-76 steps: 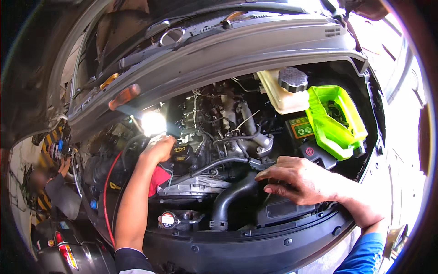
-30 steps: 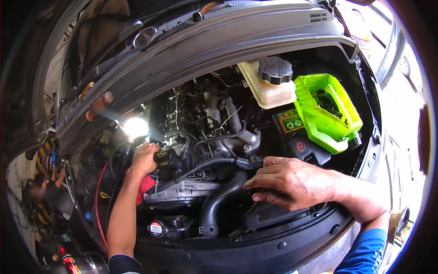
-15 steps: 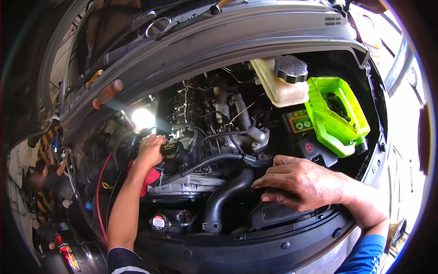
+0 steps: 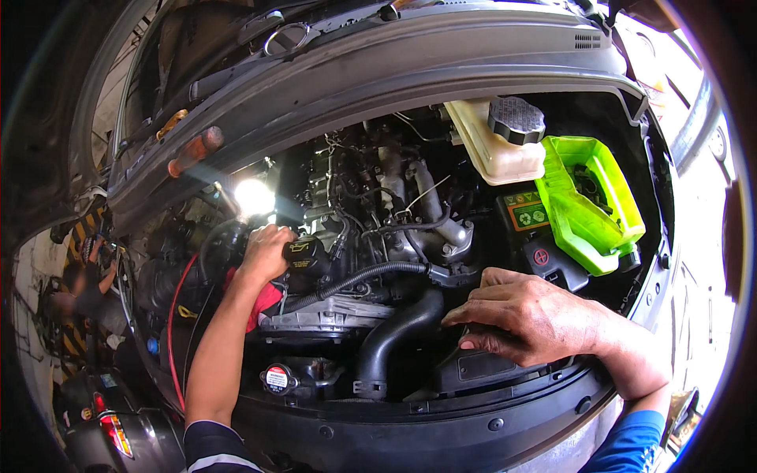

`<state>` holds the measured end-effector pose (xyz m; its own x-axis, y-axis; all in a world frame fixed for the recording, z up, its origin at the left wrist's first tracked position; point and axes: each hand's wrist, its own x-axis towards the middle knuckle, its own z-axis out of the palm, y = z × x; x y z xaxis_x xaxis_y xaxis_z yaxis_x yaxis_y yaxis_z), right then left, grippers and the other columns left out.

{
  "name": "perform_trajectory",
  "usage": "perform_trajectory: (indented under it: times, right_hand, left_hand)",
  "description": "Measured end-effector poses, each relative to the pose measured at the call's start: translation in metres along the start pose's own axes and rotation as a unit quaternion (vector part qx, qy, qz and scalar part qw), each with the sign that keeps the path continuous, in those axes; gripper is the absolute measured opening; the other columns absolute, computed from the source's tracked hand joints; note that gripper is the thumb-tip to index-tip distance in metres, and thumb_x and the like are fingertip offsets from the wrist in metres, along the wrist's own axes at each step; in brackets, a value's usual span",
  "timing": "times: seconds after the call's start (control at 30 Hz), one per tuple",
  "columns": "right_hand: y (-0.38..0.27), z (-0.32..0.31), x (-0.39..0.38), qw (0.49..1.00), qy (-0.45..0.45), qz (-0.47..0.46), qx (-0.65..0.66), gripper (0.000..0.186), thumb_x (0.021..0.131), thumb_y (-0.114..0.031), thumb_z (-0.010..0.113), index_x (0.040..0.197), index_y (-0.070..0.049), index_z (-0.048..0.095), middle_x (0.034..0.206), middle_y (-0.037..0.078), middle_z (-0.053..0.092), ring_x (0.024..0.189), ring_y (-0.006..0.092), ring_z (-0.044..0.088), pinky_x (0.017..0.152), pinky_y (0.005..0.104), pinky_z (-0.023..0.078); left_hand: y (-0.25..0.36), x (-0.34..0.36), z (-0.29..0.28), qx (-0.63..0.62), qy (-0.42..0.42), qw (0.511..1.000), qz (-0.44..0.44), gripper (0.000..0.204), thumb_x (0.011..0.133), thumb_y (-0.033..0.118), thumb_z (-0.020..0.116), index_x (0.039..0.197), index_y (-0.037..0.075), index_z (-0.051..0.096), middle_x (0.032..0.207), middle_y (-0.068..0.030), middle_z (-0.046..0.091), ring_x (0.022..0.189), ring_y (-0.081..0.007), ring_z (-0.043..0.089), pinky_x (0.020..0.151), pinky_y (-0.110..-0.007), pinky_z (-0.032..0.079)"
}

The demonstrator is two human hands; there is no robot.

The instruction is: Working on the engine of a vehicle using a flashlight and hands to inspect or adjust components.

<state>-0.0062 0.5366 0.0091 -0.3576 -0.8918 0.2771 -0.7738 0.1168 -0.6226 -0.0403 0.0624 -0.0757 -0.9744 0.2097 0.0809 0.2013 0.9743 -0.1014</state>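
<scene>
I have my left hand (image 4: 266,254) curled beside the black oil filler cap (image 4: 306,254) on the engine (image 4: 363,221); what its fingertips grip is hidden. A red cloth (image 4: 260,311) lies under that wrist, and a bright work lamp (image 4: 254,197) shines just beyond the hand. My right hand (image 4: 524,315) hovers or rests, I cannot tell which, over the black front housing (image 4: 481,377), its fingers loosely bent and apart with nothing visible in them. Left of it runs a thick black hose (image 4: 402,327).
A cut green jug (image 4: 556,221) sits by the white reservoir (image 4: 493,158) above the battery (image 4: 516,213). An orange handle (image 4: 193,154) lies on the cowl (image 4: 355,79). A co-worker (image 4: 87,292) is at far left, behind a dark scooter (image 4: 142,430). A red hose (image 4: 175,339) crosses the left side.
The view has shifted slightly. My left hand stays curled by the oil cap and my right hand stays near the front housing, with only small movements. The co-worker's arms have moved a little.
</scene>
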Motion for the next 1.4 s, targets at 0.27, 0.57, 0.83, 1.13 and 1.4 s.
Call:
perform_trajectory:
  times: [0.27,0.57,0.83,1.13,1.4]
  right_hand:
    - [-0.001,-0.001,0.000,1.000,0.003,0.002,0.008,0.031,0.094,-0.023,0.070,0.115,0.000,0.068,0.097,0.012,0.069,0.089,0.0301,0.061,0.083,0.0403,0.053]
    - [-0.002,-0.001,0.001,1.000,-0.002,0.003,0.002,0.030,0.095,-0.024,0.069,0.115,-0.001,0.069,0.095,0.012,0.069,0.087,0.0294,0.060,0.083,0.0394,0.052]
    - [-0.003,-0.003,0.002,1.000,-0.017,0.010,-0.002,0.030,0.096,-0.024,0.069,0.114,0.000,0.069,0.094,0.011,0.069,0.086,0.0290,0.060,0.084,0.0391,0.052]
    - [-0.003,-0.004,0.002,1.000,-0.023,0.010,0.004,0.029,0.095,-0.024,0.069,0.112,0.000,0.069,0.094,0.012,0.069,0.087,0.0289,0.060,0.085,0.0389,0.051]
    - [-0.005,-0.007,0.002,0.999,-0.032,0.010,0.005,0.029,0.094,-0.024,0.070,0.111,0.000,0.069,0.094,0.010,0.068,0.088,0.0280,0.060,0.085,0.0383,0.052]
  left_hand:
    - [-0.006,0.003,-0.002,0.001,-0.021,1.000,0.017,0.030,0.073,0.009,0.074,0.103,0.010,0.068,0.099,-0.0116,0.066,0.101,-0.0343,0.062,0.093,-0.045,0.046]
    - [-0.002,0.003,0.001,-0.003,-0.012,1.000,0.002,0.030,0.075,0.010,0.073,0.105,0.010,0.070,0.103,-0.0096,0.066,0.108,-0.0320,0.060,0.096,-0.044,0.044]
    - [-0.007,0.008,-0.003,0.000,-0.032,0.999,0.027,0.023,0.081,0.019,0.072,0.103,0.012,0.074,0.103,-0.0100,0.070,0.108,-0.0316,0.063,0.096,-0.045,0.048]
    - [-0.013,0.008,0.009,0.004,-0.005,0.999,0.051,0.023,0.081,0.022,0.073,0.102,0.013,0.072,0.101,-0.0090,0.068,0.105,-0.0316,0.063,0.095,-0.045,0.047]
    - [-0.012,0.004,0.010,-0.003,0.025,0.998,0.055,0.023,0.081,0.022,0.074,0.102,0.014,0.070,0.101,-0.0086,0.065,0.104,-0.0324,0.062,0.095,-0.045,0.046]
